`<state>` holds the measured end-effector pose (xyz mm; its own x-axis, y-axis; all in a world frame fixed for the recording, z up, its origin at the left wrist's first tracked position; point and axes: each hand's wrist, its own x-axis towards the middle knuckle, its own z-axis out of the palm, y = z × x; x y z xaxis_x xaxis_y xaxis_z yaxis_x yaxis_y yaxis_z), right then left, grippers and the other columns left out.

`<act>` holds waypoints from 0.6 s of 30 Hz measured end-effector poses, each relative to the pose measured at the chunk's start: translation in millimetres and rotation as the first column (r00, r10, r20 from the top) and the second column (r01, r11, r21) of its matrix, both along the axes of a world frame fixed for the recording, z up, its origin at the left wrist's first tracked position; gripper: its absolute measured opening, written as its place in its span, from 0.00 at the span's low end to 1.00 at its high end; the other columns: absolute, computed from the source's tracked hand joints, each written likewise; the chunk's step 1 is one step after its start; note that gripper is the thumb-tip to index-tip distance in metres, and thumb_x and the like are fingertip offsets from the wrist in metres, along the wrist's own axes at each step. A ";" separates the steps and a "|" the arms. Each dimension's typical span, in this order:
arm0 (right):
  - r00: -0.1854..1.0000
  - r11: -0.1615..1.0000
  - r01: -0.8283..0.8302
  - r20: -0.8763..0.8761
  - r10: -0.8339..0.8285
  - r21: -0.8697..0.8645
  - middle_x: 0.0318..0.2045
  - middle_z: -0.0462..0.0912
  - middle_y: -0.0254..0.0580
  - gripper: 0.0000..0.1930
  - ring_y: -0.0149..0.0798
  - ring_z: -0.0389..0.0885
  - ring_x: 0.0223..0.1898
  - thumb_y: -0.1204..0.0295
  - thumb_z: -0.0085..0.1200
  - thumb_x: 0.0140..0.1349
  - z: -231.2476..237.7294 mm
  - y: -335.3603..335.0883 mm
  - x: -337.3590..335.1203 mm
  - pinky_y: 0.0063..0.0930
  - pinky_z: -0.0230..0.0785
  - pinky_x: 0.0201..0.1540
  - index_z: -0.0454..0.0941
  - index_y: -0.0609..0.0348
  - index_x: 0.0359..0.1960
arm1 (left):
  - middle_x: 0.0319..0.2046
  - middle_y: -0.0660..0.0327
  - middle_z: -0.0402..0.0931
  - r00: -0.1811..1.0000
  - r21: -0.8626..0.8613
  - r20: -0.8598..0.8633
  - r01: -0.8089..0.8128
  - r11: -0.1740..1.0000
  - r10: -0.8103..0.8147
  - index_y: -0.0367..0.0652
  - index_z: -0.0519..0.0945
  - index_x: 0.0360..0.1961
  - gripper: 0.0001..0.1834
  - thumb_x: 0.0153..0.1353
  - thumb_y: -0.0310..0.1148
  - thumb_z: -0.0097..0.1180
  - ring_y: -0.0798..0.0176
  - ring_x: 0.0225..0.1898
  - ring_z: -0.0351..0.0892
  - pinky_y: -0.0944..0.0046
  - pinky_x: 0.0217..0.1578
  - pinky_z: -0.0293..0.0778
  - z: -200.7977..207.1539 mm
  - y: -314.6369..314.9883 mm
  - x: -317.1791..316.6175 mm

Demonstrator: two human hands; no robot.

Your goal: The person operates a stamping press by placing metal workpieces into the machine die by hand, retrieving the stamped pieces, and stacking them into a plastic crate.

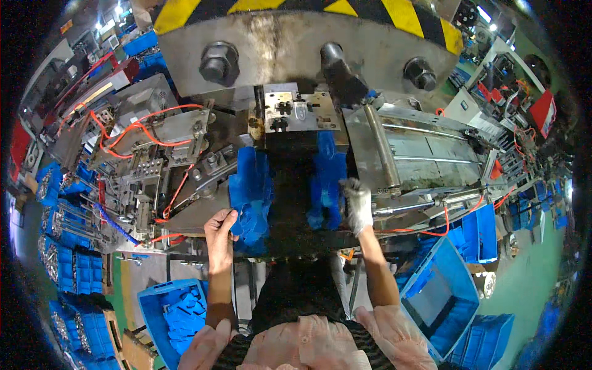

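My left hand (220, 231), bare, is closed with thumb and fingers at the edge of the left stack of flat blue cut-out pieces (251, 197); it pinches a blue piece there. On the right, a second stack of blue pieces (327, 191) lies across a dark gap from the first. Beside its outer edge is my right hand (357, 206) in a whitish glove, fingers curled together. Whatever those fingers hold, if anything, is hidden. Beyond both stacks sits a metal die block (300, 111) with small dark fittings and a shiny piece on top.
A heavy press ram (277, 49) with large bolts and yellow-black stripes hangs above the die. Machinery with orange air hoses (166, 143) stands left; a steel slide table (431, 154) stands right. Below are a blue bin (151, 308) of blue pieces and another blue bin (462, 296).
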<state>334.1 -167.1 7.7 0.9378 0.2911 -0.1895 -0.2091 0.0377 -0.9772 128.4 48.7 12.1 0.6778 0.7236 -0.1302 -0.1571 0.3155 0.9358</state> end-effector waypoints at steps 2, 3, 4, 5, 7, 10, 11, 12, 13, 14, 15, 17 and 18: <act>0.979 0.996 0.022 0.203 -0.003 -0.091 0.14 0.70 0.33 0.08 0.25 0.64 0.11 0.70 0.47 0.58 -23.1 -13.7 -11.2 0.23 0.57 0.14 0.76 0.61 0.31 | 0.19 0.70 0.74 0.999 -0.038 0.019 0.028 0.999 -0.027 0.41 0.79 0.28 0.07 0.53 0.33 0.58 0.80 0.16 0.66 0.79 0.13 0.58 2.3 -12.9 13.9; 0.976 0.964 0.014 0.212 0.044 -0.266 0.15 0.72 0.38 0.10 0.30 0.69 0.13 0.68 0.47 0.58 -32.3 -19.5 -8.0 0.27 0.61 0.16 0.75 0.62 0.31 | 0.19 0.70 0.74 0.999 -0.065 0.036 0.034 0.997 -0.032 0.40 0.79 0.28 0.07 0.53 0.33 0.58 0.80 0.16 0.66 0.79 0.13 0.58 5.6 -19.6 19.3; 0.974 0.902 0.000 0.205 0.098 -0.431 0.16 0.75 0.42 0.12 0.36 0.73 0.15 0.66 0.47 0.58 -37.2 -21.9 -5.6 0.31 0.64 0.18 0.75 0.63 0.31 | 0.19 0.70 0.74 0.999 -0.067 0.036 0.040 0.997 -0.038 0.40 0.79 0.28 0.07 0.53 0.33 0.58 0.80 0.16 0.66 0.79 0.13 0.58 6.8 -24.0 21.0; 0.892 0.757 0.140 0.413 0.184 -0.639 0.19 0.77 0.52 0.15 0.49 0.77 0.21 0.63 0.48 0.58 -41.1 -26.7 -3.3 0.39 0.69 0.26 0.73 0.64 0.35 | 0.19 0.70 0.74 0.998 -0.066 0.026 0.057 0.996 -0.055 0.40 0.79 0.28 0.07 0.53 0.33 0.58 0.80 0.16 0.66 0.80 0.13 0.58 8.2 -28.3 22.2; 0.826 0.626 0.206 0.477 0.301 -0.752 0.21 0.77 0.56 0.16 0.53 0.77 0.26 0.63 0.49 0.56 -23.2 -37.0 -11.8 0.40 0.70 0.30 0.71 0.64 0.39 | 0.18 0.70 0.73 0.999 -0.058 0.002 0.047 0.997 -0.047 0.40 0.78 0.28 0.07 0.53 0.33 0.58 0.80 0.15 0.65 0.79 0.14 0.58 7.4 -29.7 18.9; 0.900 0.438 0.027 0.212 0.381 -0.899 0.30 0.77 0.62 0.24 0.53 0.77 0.39 0.72 0.49 0.52 39.2 -23.8 -39.3 0.36 0.70 0.42 0.63 0.65 0.52 | 0.17 0.71 0.71 0.999 0.001 0.007 0.041 0.999 -0.041 0.41 0.78 0.27 0.06 0.53 0.32 0.57 0.80 0.14 0.63 0.79 0.14 0.58 4.0 -34.8 15.8; 0.871 0.750 -0.135 0.283 0.402 -0.648 0.34 0.77 0.60 0.25 0.50 0.76 0.43 0.76 0.47 0.50 20.5 -30.5 -48.1 0.34 0.68 0.46 0.62 0.67 0.53 | 0.18 0.71 0.70 0.997 -0.003 0.040 0.063 0.998 -0.063 0.42 0.78 0.27 0.05 0.54 0.32 0.57 0.79 0.16 0.63 0.78 0.16 0.59 14.4 -47.9 23.8; 0.844 0.911 -0.303 0.365 0.393 -0.282 0.39 0.76 0.58 0.26 0.48 0.74 0.47 0.81 0.45 0.49 1.5 -32.4 -52.3 0.32 0.66 0.50 0.61 0.69 0.54 | 0.20 0.71 0.70 0.998 0.066 -0.040 0.044 0.997 -0.042 0.42 0.78 0.28 0.05 0.54 0.31 0.57 0.78 0.20 0.65 0.76 0.17 0.60 22.6 -61.6 33.1; 0.819 0.895 -0.316 0.386 0.425 -0.315 0.41 0.76 0.54 0.26 0.44 0.74 0.48 0.83 0.43 0.49 -14.3 -16.6 -56.5 0.29 0.65 0.51 0.62 0.70 0.54 | 0.21 0.70 0.71 0.999 0.161 -0.026 0.028 0.987 -0.024 0.41 0.78 0.29 0.05 0.54 0.31 0.56 0.77 0.22 0.66 0.75 0.19 0.61 20.3 -72.6 44.7; 0.798 0.880 -0.314 0.403 0.447 -0.355 0.44 0.75 0.51 0.25 0.41 0.73 0.49 0.85 0.42 0.49 -33.1 -0.1 -57.6 0.27 0.65 0.52 0.62 0.71 0.53 | 0.22 0.69 0.72 1.000 0.248 -0.012 0.023 0.969 -0.021 0.40 0.77 0.29 0.06 0.55 0.31 0.56 0.76 0.23 0.67 0.74 0.20 0.62 16.0 -80.4 57.5; 0.963 0.976 -0.219 0.163 0.213 0.016 0.43 0.77 0.46 0.21 0.34 0.74 0.46 0.85 0.45 0.49 -54.7 13.7 -45.4 0.25 0.66 0.48 0.68 0.70 0.48 | 0.22 0.69 0.72 0.999 0.252 -0.001 0.032 0.967 -0.033 0.40 0.77 0.29 0.06 0.55 0.31 0.56 0.76 0.23 0.67 0.74 0.20 0.62 23.9 -82.1 62.9; 0.876 0.977 -0.210 0.451 0.172 0.035 0.31 0.75 0.38 0.12 0.30 0.71 0.33 0.78 0.49 0.51 -36.2 31.0 -16.5 0.23 0.64 0.34 0.73 0.65 0.40 | 0.24 0.64 0.74 0.997 0.480 -0.063 0.072 0.875 -0.047 0.39 0.77 0.31 0.07 0.51 0.30 0.59 0.68 0.26 0.71 0.68 0.26 0.66 34.5 -72.9 64.5; 0.709 0.980 -0.190 0.699 0.096 0.057 0.20 0.74 0.31 0.06 0.25 0.69 0.19 0.71 0.54 0.54 -16.5 41.1 -3.4 0.20 0.61 0.21 0.78 0.59 0.31 | 0.24 0.64 0.74 0.998 0.485 -0.053 0.055 0.873 -0.033 0.39 0.77 0.31 0.07 0.51 0.30 0.59 0.68 0.26 0.71 0.68 0.26 0.66 37.7 -61.8 59.7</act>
